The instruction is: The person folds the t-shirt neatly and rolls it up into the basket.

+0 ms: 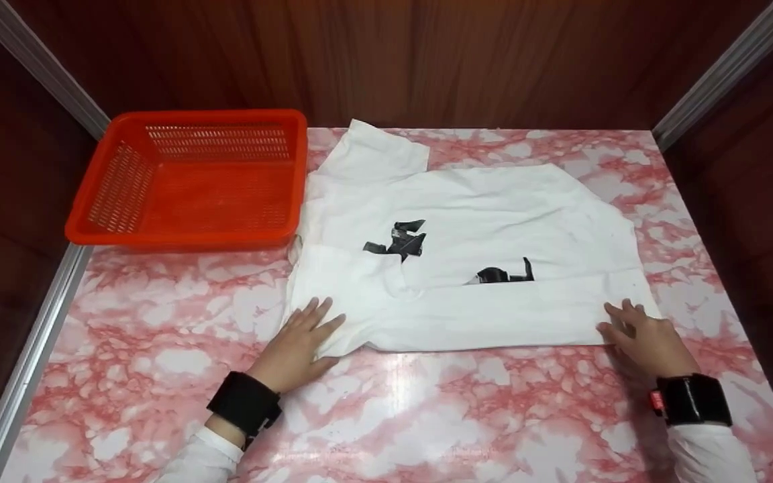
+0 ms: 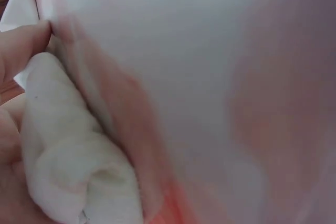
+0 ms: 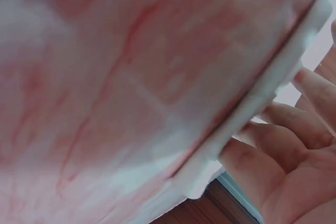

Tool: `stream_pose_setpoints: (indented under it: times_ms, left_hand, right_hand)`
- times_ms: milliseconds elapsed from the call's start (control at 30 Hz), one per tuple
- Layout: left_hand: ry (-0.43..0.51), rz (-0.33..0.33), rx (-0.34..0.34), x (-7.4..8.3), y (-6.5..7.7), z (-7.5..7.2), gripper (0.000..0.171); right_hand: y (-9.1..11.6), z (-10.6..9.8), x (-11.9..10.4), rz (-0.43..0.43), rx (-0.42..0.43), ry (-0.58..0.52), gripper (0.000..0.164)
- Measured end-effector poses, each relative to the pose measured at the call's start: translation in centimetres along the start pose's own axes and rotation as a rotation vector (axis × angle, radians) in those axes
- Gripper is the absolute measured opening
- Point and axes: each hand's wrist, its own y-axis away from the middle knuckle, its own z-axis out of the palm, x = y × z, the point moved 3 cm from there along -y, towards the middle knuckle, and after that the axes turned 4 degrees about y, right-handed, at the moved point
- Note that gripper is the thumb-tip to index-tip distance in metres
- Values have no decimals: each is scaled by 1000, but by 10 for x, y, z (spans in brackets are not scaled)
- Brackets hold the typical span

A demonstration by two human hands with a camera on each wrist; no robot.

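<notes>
A white T-shirt (image 1: 494, 215) with a black print lies on the table, its near side folded over so part of the print is covered. One sleeve points toward the back wall; the other lies folded at the near left. On that near-left sleeve rests my left hand (image 1: 299, 349), fingers spread and fairly straight. My right hand (image 1: 651, 339) lies on the near-right corner of the shirt with its fingertips on the cloth. In the right wrist view the fingers (image 3: 283, 129) meet the shirt's folded edge (image 3: 241, 114). The left wrist view shows a rolled bit of cloth (image 2: 73, 145) beside the fingers.
An orange-red plastic basket (image 1: 209, 238) with nothing in it stands at the back left, close beside the shirt. The table (image 1: 158, 389) has a red and white marbled top. Dark wooden panels (image 1: 480, 60) stand at the back and on both sides.
</notes>
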Motion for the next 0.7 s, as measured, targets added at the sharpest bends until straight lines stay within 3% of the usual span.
stream_pose_setpoints:
  times_ms: [300,533,700]
  left_hand:
    - [-5,-21,-40,9,14,3,67]
    - [13,-36,-70,17,28,6,69]
    - [12,-35,-77,21,36,6,69]
  right_hand:
    - [10,-1,1,0,13,-7,57]
    - [18,-1,-3,-18,101,6,45]
    - [24,-1,-3,10,102,41,44]
